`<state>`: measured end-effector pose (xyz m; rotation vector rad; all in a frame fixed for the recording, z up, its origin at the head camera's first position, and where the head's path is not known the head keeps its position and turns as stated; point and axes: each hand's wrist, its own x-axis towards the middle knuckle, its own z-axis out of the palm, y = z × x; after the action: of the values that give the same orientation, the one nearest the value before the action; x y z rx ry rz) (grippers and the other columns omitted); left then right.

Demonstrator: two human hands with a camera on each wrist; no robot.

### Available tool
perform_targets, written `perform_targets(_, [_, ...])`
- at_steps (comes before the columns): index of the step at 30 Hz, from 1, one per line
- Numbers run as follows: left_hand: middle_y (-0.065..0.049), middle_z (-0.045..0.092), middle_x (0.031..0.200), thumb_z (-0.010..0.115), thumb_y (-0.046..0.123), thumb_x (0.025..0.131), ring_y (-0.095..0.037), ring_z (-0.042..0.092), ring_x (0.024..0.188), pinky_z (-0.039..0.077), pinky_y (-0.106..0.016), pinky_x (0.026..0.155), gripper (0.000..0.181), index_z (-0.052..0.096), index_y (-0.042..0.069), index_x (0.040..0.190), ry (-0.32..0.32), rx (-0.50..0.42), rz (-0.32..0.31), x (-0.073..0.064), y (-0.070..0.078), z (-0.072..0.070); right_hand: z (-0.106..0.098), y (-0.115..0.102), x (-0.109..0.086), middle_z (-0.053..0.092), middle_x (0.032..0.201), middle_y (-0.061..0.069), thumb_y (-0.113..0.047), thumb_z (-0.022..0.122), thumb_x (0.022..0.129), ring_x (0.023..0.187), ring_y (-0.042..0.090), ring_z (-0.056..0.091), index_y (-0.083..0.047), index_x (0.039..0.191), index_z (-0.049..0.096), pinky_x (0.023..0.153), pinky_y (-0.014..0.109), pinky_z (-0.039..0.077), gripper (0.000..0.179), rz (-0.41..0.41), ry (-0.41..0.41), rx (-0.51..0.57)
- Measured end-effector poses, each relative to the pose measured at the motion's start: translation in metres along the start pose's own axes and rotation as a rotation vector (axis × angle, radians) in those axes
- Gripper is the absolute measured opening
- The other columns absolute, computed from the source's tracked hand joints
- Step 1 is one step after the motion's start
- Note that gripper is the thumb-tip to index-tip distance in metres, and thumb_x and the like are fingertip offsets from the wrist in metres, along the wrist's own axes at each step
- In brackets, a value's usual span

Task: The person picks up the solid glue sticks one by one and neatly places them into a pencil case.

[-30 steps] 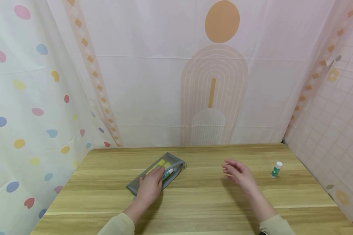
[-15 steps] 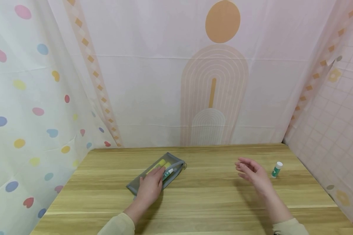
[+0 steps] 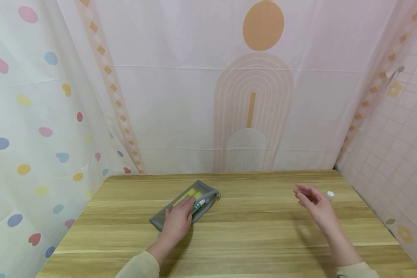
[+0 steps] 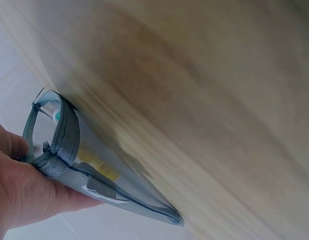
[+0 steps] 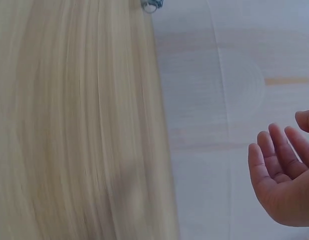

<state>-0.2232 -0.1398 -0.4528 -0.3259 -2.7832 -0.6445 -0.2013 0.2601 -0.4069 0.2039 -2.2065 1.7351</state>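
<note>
One pouch (image 3: 202, 189) the left hand (image 3: 177, 219) is gripping
Right hand (image 3: 318, 209), loosely curved and empty, is hovering near a white-capped tube (image 3: 330, 195).

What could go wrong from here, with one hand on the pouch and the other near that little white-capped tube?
The right hand partly hides the loose tube in the head view, so a clumsy reach might knock it over.

The pouch gapes open in the left wrist view, so the green-and-white tube inside could slip out if the left hand tips it.
</note>
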Motion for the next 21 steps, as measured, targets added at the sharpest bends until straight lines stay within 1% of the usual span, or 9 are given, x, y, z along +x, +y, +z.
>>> perform_targets(2, [-0.016,0.057,0.138,0.06,0.003,0.094,-0.039,0.051,0.128,0.028,-0.082,0.091,0.041,0.06,0.006,0.136,0.0,-0.004,-0.002,0.0,0.0,0.0,-0.003,0.002,0.0,0.066,0.102,-0.019,-0.005,0.06,0.099,0.092,-0.003,0.061,0.011,0.125,0.056,0.076,0.015,0.052,0.031,-0.037,0.018,-0.048])
perform_targets(5, [-0.016,0.056,0.139,0.06,0.003,0.095,-0.039,0.051,0.128,0.028,-0.082,0.091,0.041,0.059,0.006,0.136,-0.003,-0.008,-0.003,0.0,0.0,0.0,-0.009,0.004,0.001,0.066,0.102,-0.019,-0.005,0.062,0.097,0.092,-0.003,0.061,0.008,0.122,0.06,0.075,0.013,0.05,0.028,-0.09,0.057,-0.104])
perform_targets(9, [-0.017,0.056,0.139,0.06,0.003,0.095,-0.039,0.051,0.128,0.028,-0.082,0.091,0.042,0.059,0.006,0.136,-0.008,-0.003,-0.002,0.0,0.001,-0.001,-0.015,0.005,0.0,0.066,0.099,-0.022,-0.006,0.063,0.097,0.091,-0.005,0.061,0.005,0.118,0.064,0.074,0.01,0.048,0.024,-0.128,0.109,-0.153])
perform_targets(11, [-0.017,0.056,0.139,0.06,0.003,0.095,-0.039,0.051,0.128,0.028,-0.082,0.091,0.042,0.059,0.006,0.137,-0.01,-0.002,-0.003,0.0,0.0,-0.001,-0.018,0.004,0.001,0.066,0.098,-0.025,-0.005,0.063,0.096,0.089,-0.007,0.06,0.005,0.117,0.064,0.074,0.009,0.047,0.023,-0.133,0.137,-0.165])
perform_targets(14, [-0.016,0.056,0.139,0.06,0.003,0.095,-0.039,0.051,0.128,0.028,-0.082,0.091,0.042,0.059,0.006,0.137,-0.011,0.001,-0.005,0.0,0.0,-0.001,-0.023,0.004,0.001,0.065,0.097,-0.027,-0.003,0.064,0.095,0.088,-0.009,0.059,0.0,0.115,0.066,0.075,0.007,0.046,0.02,-0.132,0.172,-0.17])
perform_targets(18, [-0.016,0.056,0.139,0.06,0.004,0.095,-0.039,0.051,0.128,0.028,-0.082,0.091,0.041,0.059,0.007,0.137,-0.01,0.001,-0.006,0.0,0.0,0.0,-0.03,0.005,0.001,0.064,0.098,-0.028,-0.003,0.066,0.094,0.089,-0.01,0.059,-0.007,0.116,0.067,0.076,0.006,0.044,0.022,-0.129,0.206,-0.19])
perform_targets(21, [-0.016,0.056,0.139,0.06,0.004,0.095,-0.039,0.051,0.128,0.028,-0.082,0.091,0.041,0.059,0.007,0.136,-0.011,0.002,-0.007,0.0,-0.001,0.0,-0.035,0.005,0.001,0.063,0.098,-0.028,-0.006,0.067,0.094,0.09,-0.011,0.057,-0.005,0.117,0.066,0.077,0.005,0.043,0.023,-0.112,0.227,-0.218])
